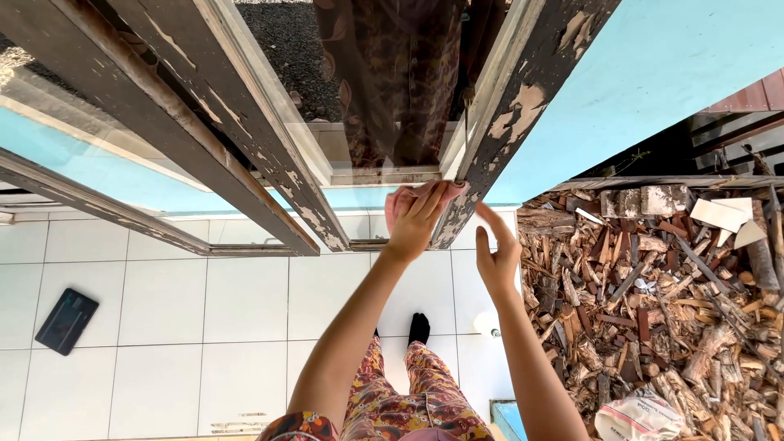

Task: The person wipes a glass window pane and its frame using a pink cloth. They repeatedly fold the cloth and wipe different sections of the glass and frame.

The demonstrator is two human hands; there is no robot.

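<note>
White floor tiles (pixel 245 302) ran under a light blue wall (pixel 653 73), and to the right a heap of split firewood (pixel 653 310) lay against it. An old window frame (pixel 506 122) of dark wood with badly peeling paint stood open, its glass pane (pixel 384 82) reflecting a patterned curtain. A dark flat phone-like object (pixel 67 320) lay on the tiles to the far left, well apart from the work, and a white plastic bag (pixel 637 416) sat at the edge of the firewood.

The left hand (pixel 416 216) pressed a pinkish cloth (pixel 400 200) against the bottom corner of the frame, just where the sash met the sill. Its grip was mostly flat, fingers laid over the cloth rather than clenched around it, so the cloth was held by pressure against the wood. The right hand (pixel 496 253) hung just beside the frame, released and holding nothing, fingers loosely extended and apart from the wood.

The risks looked plain enough. Flaking paint and rough, weathered wood could have snagged the cloth or driven a splinter into a fingertip. With so loose a hold, the cloth might have slipped and dropped to the tiles. A hard push at the corner could also have swung the sash and pinched fingers against the frame.
</note>
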